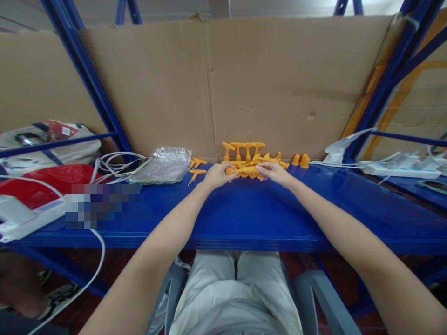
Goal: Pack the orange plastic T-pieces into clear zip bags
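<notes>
My left hand and my right hand are close together near the back of the blue table. Both are closed, pinching the two ends of a long yellow-orange plastic piece. Its exact kind is too small to make out. Behind it, partly hidden by my hands, lies a heap of similar yellow-orange pieces. Several T-shaped yellow-orange pieces stand against the cardboard. Left of my left hand, another T-shaped piece lies with a small metal chain at its end.
Clear plastic bags lie on the left of the blue table, near white cables and a power strip. Two small yellow-orange pieces stand right of the heap. A cardboard sheet rises behind; blue posts flank it.
</notes>
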Demonstrator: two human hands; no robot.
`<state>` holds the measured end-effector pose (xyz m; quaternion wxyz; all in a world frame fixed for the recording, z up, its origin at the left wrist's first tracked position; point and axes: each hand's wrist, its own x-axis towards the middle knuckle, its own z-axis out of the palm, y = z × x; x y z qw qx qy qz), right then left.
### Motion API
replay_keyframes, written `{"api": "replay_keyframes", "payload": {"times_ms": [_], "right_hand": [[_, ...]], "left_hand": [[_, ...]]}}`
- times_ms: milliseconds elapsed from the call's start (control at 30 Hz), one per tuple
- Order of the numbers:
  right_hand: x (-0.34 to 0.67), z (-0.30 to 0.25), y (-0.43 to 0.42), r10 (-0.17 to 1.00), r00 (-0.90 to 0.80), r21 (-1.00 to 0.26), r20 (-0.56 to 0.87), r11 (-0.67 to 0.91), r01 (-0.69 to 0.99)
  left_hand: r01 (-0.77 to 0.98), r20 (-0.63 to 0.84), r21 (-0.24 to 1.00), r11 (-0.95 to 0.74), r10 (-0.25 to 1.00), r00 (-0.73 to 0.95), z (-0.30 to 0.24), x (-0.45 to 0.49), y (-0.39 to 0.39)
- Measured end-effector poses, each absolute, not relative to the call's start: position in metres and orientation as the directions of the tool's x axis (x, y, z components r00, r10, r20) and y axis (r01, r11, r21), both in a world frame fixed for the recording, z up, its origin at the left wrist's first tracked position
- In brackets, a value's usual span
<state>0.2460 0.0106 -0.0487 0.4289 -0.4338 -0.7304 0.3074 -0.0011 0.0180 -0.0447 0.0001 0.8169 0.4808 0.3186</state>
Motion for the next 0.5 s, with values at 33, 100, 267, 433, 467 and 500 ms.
{"api": "replay_keyframes", "payload": {"times_ms": [33,100,267,433,467,500], "right_hand": [[0.2455,-0.0483,0.0102,0.896,-0.256,-0.824,0.363,0.437,0.36],[0.2441,-0.0475,0.009,0.901,-0.245,-0.836,0.357,0.425,0.346],[0.2393,-0.0448,0.004,0.94,-0.188,-0.885,0.284,0.332,0.327],[0.2392,-0.0436,0.0015,0.955,-0.185,-0.914,0.234,0.281,0.294],[0.2397,-0.0441,0.002,0.953,-0.188,-0.915,0.237,0.284,0.285],[0.2404,-0.0448,0.0027,0.951,-0.189,-0.915,0.244,0.291,0.281]], "left_hand": [[0.791,0.529,0.295,-0.536,0.781,0.332,-0.0448,-0.0011,0.0181],[0.799,0.545,0.276,-0.535,0.772,0.328,-0.0451,-0.0011,0.0184],[0.799,0.541,0.276,-0.535,0.773,0.331,-0.046,-0.0013,0.0193],[0.789,0.54,0.296,-0.538,0.776,0.326,-0.0465,-0.0021,0.0205],[0.789,0.539,0.301,-0.537,0.777,0.323,-0.0465,-0.0023,0.0206],[0.789,0.539,0.303,-0.534,0.779,0.32,-0.0464,-0.0024,0.0205]]}}
